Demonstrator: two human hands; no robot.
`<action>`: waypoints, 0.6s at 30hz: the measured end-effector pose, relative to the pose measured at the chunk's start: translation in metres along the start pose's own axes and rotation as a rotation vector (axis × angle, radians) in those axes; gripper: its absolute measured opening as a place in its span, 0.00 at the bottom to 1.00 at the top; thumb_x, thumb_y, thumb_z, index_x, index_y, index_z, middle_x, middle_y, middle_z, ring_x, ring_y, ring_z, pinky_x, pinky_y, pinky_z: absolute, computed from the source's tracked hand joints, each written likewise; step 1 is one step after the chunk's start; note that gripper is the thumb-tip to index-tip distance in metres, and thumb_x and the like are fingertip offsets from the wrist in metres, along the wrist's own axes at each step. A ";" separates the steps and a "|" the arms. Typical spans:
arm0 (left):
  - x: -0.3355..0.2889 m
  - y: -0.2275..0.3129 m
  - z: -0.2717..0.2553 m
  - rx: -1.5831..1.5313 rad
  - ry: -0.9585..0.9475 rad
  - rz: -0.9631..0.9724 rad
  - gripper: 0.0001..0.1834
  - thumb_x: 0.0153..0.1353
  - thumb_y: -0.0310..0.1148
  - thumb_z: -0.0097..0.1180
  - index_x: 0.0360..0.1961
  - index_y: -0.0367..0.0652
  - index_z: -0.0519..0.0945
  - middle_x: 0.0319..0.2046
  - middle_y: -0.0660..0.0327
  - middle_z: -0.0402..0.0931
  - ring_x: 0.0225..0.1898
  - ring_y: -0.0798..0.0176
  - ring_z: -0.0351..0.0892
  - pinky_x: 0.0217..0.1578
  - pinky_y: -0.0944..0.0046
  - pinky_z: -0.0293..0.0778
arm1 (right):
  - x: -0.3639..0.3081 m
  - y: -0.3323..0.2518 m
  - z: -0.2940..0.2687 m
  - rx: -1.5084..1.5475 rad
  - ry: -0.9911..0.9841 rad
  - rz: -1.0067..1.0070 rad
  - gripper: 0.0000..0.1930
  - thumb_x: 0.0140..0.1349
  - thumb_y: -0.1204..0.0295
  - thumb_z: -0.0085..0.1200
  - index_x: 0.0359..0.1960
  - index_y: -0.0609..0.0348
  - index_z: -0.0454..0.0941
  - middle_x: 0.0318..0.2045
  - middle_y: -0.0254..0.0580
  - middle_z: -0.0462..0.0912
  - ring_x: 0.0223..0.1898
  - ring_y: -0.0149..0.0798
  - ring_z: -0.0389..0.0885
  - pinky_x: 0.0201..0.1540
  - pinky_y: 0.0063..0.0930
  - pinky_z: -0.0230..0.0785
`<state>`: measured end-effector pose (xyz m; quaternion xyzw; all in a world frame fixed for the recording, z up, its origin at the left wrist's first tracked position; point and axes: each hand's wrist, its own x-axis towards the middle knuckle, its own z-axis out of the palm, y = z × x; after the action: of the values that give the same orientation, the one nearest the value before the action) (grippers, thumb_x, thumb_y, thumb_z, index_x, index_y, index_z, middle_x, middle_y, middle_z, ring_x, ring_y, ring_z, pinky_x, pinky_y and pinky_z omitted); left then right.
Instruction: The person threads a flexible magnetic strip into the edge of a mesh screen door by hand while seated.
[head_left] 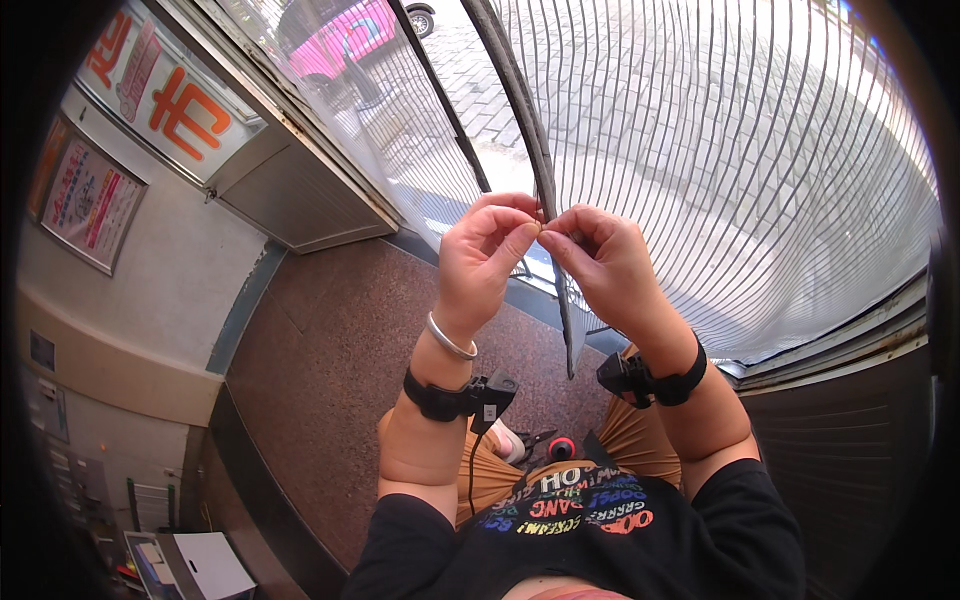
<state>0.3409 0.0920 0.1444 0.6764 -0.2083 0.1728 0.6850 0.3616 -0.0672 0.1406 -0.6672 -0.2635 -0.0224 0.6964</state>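
Note:
In front of me hangs a sheer striped curtain (720, 180) with a dark edge strip (522, 100) running down to a loose lower corner. My left hand (487, 258) is closed in a pinch beside that strip, thumb against forefinger. Its fingertips nearly meet those of my right hand (607, 262), which is pinched as well, against the strip. Something tiny and thin seems to sit between the fingertips, too small to name. Each forearm wears a black strap with a small device; a silver bangle (452, 340) circles the left wrist.
A second curtain panel (400, 130) hangs to the left, beside a metal-framed door panel (300, 180). Below me on the speckled floor (330, 330) are a red-and-black round object (562, 448) and a shoe (508, 442). Outside, a pink vehicle (335, 40) stands on paving.

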 end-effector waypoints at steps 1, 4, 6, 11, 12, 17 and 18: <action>0.000 0.001 0.001 -0.003 0.002 -0.002 0.05 0.61 0.24 0.54 0.36 0.31 0.77 0.45 0.56 0.71 0.44 0.67 0.75 0.44 0.71 0.73 | 0.000 0.000 0.000 0.005 0.010 -0.013 0.07 0.59 0.74 0.58 0.31 0.66 0.77 0.17 0.29 0.73 0.20 0.18 0.64 0.21 0.16 0.57; -0.001 0.000 0.000 -0.026 -0.003 -0.014 0.05 0.62 0.24 0.52 0.36 0.33 0.76 0.46 0.57 0.72 0.44 0.67 0.75 0.46 0.70 0.72 | -0.001 0.000 0.002 0.044 0.037 -0.041 0.07 0.59 0.74 0.57 0.30 0.66 0.76 0.17 0.29 0.73 0.20 0.18 0.64 0.21 0.15 0.57; -0.002 0.000 0.000 -0.054 -0.008 -0.026 0.04 0.63 0.24 0.51 0.36 0.34 0.75 0.46 0.57 0.72 0.45 0.67 0.75 0.47 0.70 0.72 | -0.002 -0.001 0.003 0.092 0.055 -0.040 0.06 0.59 0.75 0.56 0.30 0.66 0.75 0.18 0.29 0.73 0.21 0.18 0.64 0.22 0.15 0.57; -0.002 -0.005 -0.004 -0.077 -0.030 -0.004 0.04 0.64 0.25 0.48 0.39 0.36 0.71 0.45 0.58 0.73 0.44 0.68 0.74 0.46 0.71 0.71 | -0.001 -0.002 0.002 0.094 -0.074 -0.138 0.06 0.60 0.74 0.53 0.30 0.64 0.72 0.16 0.31 0.69 0.20 0.20 0.63 0.22 0.18 0.56; -0.002 -0.007 -0.004 -0.107 -0.029 -0.012 0.04 0.65 0.25 0.48 0.39 0.37 0.71 0.44 0.58 0.73 0.44 0.69 0.73 0.46 0.71 0.71 | -0.001 -0.003 0.000 0.050 -0.113 -0.159 0.06 0.60 0.74 0.53 0.30 0.63 0.72 0.16 0.32 0.68 0.20 0.21 0.63 0.22 0.19 0.56; -0.007 -0.020 -0.007 -0.199 -0.025 -0.040 0.04 0.66 0.25 0.47 0.40 0.38 0.69 0.40 0.62 0.73 0.41 0.73 0.72 0.43 0.73 0.70 | 0.003 -0.011 0.002 -0.159 -0.240 -0.333 0.03 0.56 0.76 0.51 0.29 0.61 0.71 0.18 0.43 0.71 0.19 0.41 0.71 0.23 0.29 0.62; -0.007 -0.020 -0.005 -0.184 -0.007 -0.052 0.03 0.66 0.25 0.47 0.40 0.39 0.69 0.39 0.63 0.74 0.40 0.74 0.72 0.42 0.74 0.70 | 0.004 -0.010 0.002 -0.206 -0.247 -0.366 0.03 0.56 0.77 0.51 0.29 0.62 0.71 0.19 0.43 0.71 0.21 0.42 0.72 0.24 0.29 0.62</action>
<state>0.3456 0.0969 0.1241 0.6165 -0.2080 0.1326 0.7477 0.3603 -0.0653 0.1517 -0.6735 -0.4597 -0.0932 0.5712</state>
